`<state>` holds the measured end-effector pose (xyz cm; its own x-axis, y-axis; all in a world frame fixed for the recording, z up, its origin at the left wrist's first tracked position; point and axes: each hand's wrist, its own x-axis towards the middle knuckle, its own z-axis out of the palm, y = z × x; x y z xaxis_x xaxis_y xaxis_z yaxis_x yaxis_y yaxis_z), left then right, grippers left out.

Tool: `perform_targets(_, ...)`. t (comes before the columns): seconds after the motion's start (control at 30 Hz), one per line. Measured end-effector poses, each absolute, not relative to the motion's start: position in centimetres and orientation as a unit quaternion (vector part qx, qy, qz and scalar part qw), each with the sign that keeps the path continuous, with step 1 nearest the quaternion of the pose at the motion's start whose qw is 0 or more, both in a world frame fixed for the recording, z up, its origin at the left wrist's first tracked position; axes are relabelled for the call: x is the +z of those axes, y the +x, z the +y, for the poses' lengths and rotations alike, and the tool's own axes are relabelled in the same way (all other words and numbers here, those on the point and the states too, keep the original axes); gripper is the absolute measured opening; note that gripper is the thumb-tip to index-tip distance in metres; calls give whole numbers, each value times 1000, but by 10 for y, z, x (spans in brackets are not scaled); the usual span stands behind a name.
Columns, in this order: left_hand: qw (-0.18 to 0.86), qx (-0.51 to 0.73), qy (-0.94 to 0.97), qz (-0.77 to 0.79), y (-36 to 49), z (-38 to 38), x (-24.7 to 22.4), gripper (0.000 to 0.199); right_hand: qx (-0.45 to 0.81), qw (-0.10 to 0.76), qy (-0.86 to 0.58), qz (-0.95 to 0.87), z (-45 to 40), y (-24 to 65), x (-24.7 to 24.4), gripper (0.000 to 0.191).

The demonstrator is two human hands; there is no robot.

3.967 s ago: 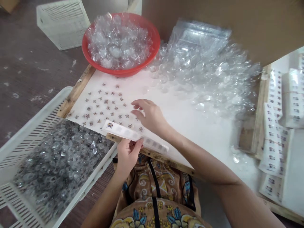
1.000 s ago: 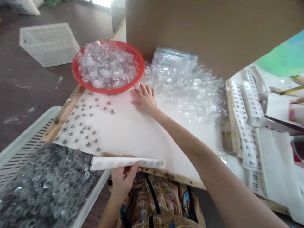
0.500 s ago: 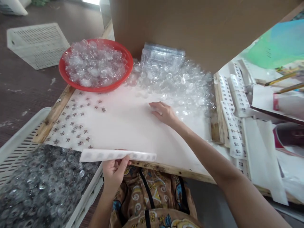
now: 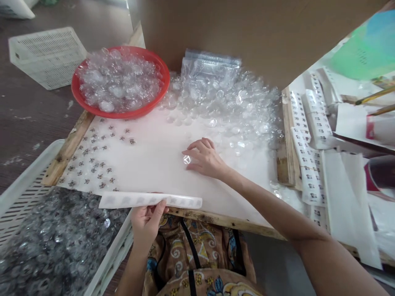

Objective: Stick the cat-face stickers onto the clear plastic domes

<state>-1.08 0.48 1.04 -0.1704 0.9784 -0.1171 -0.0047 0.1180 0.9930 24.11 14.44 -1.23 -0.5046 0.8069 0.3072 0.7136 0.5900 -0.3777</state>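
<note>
My left hand pinches a long white sticker strip at the front edge of the table, thumb on top. Dark printed shapes show faintly through the strip. Over the white tabletop, my right hand has its thumb and fingers around a small clear plastic disc, just at the fingertips. Behind that hand spreads a heap of clear plastic pieces. Toward the left lie several clear pieces with small dark star-like prints.
A red basin full of clear pieces stands at the back left. Below the table's left corner, a white crate holds many clear pieces. A cardboard box blocks the back. More sticker strips lie at the right, past a wooden edge.
My right hand has moved slightly left and nearer, its fingers spreading around a clear disc that now shows at the fingertips. My left hand keeps the sticker strip in nearly the same place.
</note>
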Motion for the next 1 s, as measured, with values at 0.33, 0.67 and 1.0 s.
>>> perform_targets(0.33,473,501,432,582,-13,3,6,22,143,213,-523,-813,160,268,-17,27)
perform_targets(0.67,477,510,422,578,-10,6,11,22,136,247,-525,-803,149,265,-8,24)
perform_targets(1.0,482,498,429,579,-10,6,14,24,131,204,-483,-842,132,239,-12,30)
